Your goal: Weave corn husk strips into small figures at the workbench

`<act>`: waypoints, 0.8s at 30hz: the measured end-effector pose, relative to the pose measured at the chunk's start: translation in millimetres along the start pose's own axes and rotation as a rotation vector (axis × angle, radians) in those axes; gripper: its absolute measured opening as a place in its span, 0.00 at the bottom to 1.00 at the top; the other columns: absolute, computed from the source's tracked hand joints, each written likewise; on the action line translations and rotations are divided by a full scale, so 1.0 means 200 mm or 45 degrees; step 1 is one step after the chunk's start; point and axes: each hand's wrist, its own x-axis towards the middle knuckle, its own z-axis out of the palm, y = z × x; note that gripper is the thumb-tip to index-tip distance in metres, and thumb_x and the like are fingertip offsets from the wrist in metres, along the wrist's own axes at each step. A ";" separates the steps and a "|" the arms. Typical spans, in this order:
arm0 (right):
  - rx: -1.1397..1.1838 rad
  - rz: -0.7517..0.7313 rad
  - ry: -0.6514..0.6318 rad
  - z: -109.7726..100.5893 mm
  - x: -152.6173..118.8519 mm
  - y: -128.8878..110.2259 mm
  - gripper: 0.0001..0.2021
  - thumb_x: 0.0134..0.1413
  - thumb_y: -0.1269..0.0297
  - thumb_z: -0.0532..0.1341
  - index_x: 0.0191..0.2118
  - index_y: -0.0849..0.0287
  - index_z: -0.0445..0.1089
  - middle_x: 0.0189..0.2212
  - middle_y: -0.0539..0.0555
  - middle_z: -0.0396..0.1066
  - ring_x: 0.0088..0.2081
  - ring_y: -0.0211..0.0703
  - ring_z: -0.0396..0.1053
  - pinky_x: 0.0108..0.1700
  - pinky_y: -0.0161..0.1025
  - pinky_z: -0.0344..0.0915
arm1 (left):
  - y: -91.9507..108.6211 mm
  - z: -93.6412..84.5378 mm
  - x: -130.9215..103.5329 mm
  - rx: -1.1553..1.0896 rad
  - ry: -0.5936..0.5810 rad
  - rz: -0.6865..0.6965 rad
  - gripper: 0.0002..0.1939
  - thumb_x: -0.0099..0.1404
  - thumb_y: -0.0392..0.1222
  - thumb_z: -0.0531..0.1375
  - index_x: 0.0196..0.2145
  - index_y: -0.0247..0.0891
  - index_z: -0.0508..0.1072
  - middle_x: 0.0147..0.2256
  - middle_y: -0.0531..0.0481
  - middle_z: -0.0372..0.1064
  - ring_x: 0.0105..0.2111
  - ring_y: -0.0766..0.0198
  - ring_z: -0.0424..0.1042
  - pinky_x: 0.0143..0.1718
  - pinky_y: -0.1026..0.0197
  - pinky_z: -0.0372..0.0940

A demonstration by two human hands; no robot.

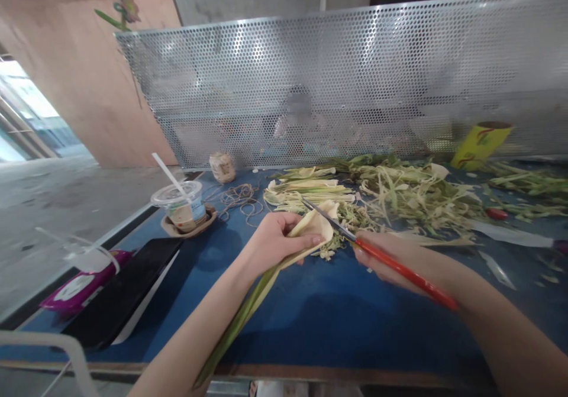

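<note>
The left hand (286, 242) grips a long stalk (312, 229) near its pale, cupped end, thumb on top, and the green length trails down by the forearm over the blue bench (288, 329). The right hand (397, 247) has its fingers closed around a red-handled tool (402, 268) — knife or scissors, I cannot tell — whose metal blade lies across that pale end.

The step looks like trimming or parting the pale end. To do it well, I would pinch firmly just behind the cut, hold the thumb clear of the edge, and make short, light strokes, since the thin wall would probably tear under force.

No writing is readable. The yellow roll (478, 148) at the back right carries red and green marks; the lidded cup (190, 212) has pale blue print, and the purple pack (71, 293) a white patch — all too blurred to make out.
</note>
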 end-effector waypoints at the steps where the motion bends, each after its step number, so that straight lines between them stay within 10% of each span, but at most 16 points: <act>1: 0.015 -0.007 0.004 0.00 0.00 0.00 0.20 0.49 0.43 0.51 0.25 0.57 0.55 0.24 0.50 0.60 0.25 0.36 0.59 0.26 0.33 0.58 | 0.00 0.00 0.00 0.003 -0.014 -0.003 0.16 0.50 0.51 0.63 0.26 0.34 0.69 0.16 0.56 0.63 0.14 0.72 0.63 0.15 0.70 0.58; 24: -0.020 0.104 0.156 0.03 0.07 0.07 0.19 0.50 0.46 0.50 0.23 0.57 0.55 0.17 0.47 0.59 0.20 0.35 0.59 0.24 0.32 0.55 | -0.03 -0.03 0.03 -0.057 0.054 -0.003 0.13 0.51 0.48 0.62 0.27 0.34 0.69 0.13 0.55 0.65 0.10 0.73 0.60 0.10 0.72 0.53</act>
